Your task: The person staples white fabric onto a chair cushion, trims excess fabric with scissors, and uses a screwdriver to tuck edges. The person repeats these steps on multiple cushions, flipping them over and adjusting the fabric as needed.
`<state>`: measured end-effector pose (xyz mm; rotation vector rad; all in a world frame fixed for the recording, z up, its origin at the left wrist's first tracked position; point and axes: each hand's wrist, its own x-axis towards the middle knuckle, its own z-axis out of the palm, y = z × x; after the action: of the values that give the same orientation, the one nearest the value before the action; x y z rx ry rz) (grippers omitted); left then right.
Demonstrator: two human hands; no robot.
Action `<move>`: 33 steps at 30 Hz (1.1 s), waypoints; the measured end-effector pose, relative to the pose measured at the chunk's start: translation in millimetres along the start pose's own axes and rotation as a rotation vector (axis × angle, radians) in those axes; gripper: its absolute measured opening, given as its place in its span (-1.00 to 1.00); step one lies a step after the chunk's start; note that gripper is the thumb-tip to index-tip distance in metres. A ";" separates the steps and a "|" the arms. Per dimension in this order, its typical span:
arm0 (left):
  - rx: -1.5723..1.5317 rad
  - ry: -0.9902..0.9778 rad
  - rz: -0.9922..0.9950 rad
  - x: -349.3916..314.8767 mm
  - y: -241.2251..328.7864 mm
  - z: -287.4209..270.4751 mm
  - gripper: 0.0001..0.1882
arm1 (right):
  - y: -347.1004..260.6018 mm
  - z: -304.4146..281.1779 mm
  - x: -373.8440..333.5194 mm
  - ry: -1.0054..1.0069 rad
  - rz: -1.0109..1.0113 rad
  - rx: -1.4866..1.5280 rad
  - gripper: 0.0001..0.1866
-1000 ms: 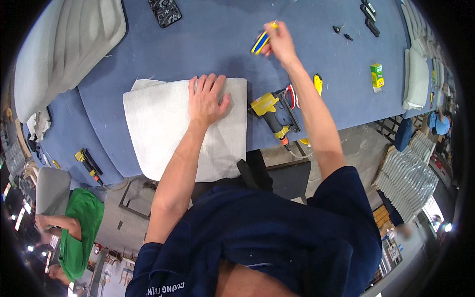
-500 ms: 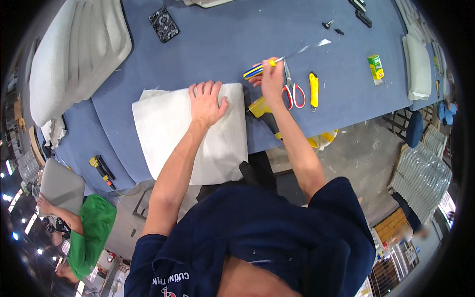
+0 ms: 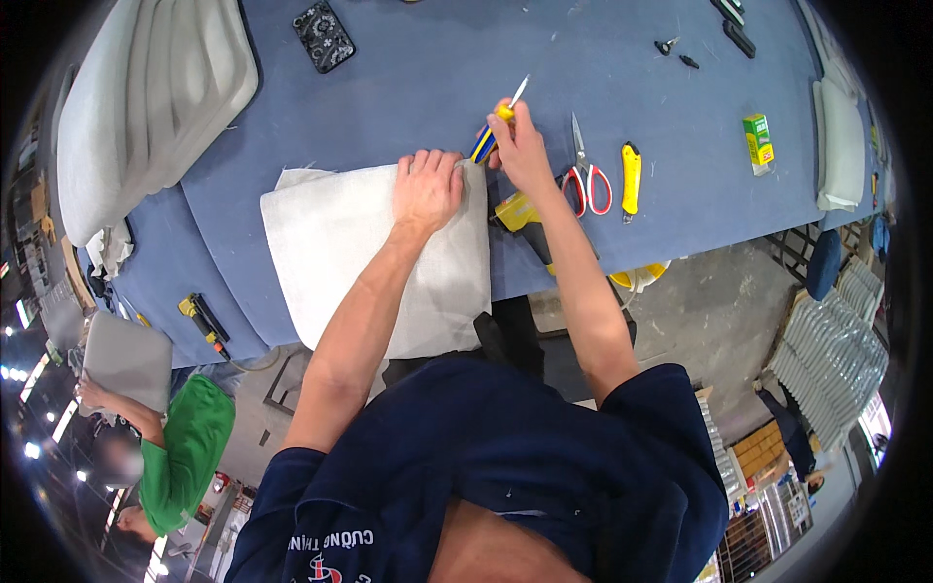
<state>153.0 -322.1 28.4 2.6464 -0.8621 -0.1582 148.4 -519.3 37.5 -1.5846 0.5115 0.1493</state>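
Note:
A light grey-white fabric-covered pad [image 3: 389,277], roughly square like a seat cushion, lies at the table's near edge before me. My left hand [image 3: 428,199] rests on its far right part, palm down, fingers reaching to the far edge. Just beyond the pad's far right corner, my right hand [image 3: 518,146] is closed around a screwdriver [image 3: 483,144] with a blue and yellow handle. Its metal shank points away and up, while the handle's butt end is at the corner beside my left fingers; whether it touches the fabric I cannot tell.
Right of the pad lie a yellow-black power tool [image 3: 525,225], red-handled scissors [image 3: 587,185], a yellow cutter [image 3: 631,183] and a green-yellow box [image 3: 758,141]. A dark patterned phone-like item [image 3: 324,37] lies far off. Light padded pieces [image 3: 160,97] stand left. A person in green [image 3: 190,452] works at left.
My left hand has slid right along the pad toward its far right corner. My right hand has moved slightly left with the screwdriver, bringing the handle's end to that corner.

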 end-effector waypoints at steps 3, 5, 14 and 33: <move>-0.017 0.040 -0.021 0.6 2.8 -3.4 -0.79 | -15.8 -1.4 33.9 -0.001 -0.113 -0.394 -0.69; 0.000 0.110 -0.057 -3.2 4.4 -7.7 -0.80 | -26.8 6.3 41.5 -0.142 -0.062 -0.322 -0.65; 0.033 0.144 -0.151 -50.5 -57.1 -36.6 -0.58 | 0.3 20.1 72.6 -0.328 0.030 -0.396 -0.61; 0.019 0.366 -1.035 -134.5 -196.7 -81.4 -0.31 | -69.0 271.8 104.5 -0.683 0.143 -0.097 -0.75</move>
<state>169.6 -70.8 32.4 2.7272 0.6543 0.0883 326.7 -279.0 33.9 -1.4752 0.0785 0.8012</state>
